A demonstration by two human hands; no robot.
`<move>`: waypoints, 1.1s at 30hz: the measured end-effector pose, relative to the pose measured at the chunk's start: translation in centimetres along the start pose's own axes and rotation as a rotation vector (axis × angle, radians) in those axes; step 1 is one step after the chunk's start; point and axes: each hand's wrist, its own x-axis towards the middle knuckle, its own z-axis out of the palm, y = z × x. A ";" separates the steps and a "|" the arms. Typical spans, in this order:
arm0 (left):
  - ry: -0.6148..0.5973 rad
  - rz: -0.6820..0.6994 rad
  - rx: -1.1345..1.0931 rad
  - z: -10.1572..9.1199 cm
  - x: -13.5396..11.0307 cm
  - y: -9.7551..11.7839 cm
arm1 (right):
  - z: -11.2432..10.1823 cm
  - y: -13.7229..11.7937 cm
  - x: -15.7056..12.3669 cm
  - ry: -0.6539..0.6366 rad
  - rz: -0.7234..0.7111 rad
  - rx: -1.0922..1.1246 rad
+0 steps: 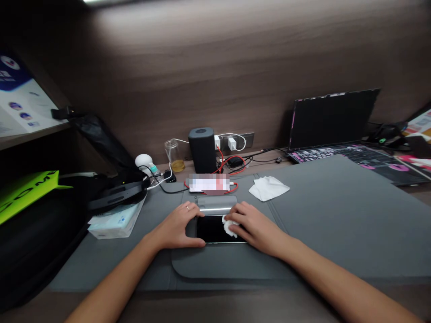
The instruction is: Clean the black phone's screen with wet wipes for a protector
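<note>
A phone (212,229) with a dark screen lies lengthwise on the grey mat in front of me. My left hand (178,226) grips its left end, thumb at the near edge and fingers at the far edge. A crumpled white tissue (230,225) is pinched in my right hand (254,226) and rests against the right part of the screen. Just beyond the phone lies a clear, glossy flat sheet (217,204). Farther back, a second phone (205,185) has a lit, blurred screen and a cable plugged into its right end.
A folded white tissue (269,188) lies on the grey mat (323,224). Behind stand a black speaker (202,150), a glass jar (175,157) and tangled cables. An open laptop (333,119) is at right; a tissue pack (117,220) and black bag (43,242) are at left.
</note>
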 end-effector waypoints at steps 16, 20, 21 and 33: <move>0.005 0.004 -0.007 -0.1 0.0 0.0 | 0.2 0.2 0.1 0.037 0.015 -0.015; 0.016 0.006 0.001 0.0 0.0 0.1 | 0.0 -0.8 0.1 -0.030 -0.094 0.028; 0.019 0.007 0.000 0.0 0.0 0.1 | -0.1 -1.0 0.1 -0.055 -0.123 0.036; 0.005 -0.005 -0.001 0.2 0.0 -0.2 | 0.1 0.1 0.3 0.019 -0.009 -0.008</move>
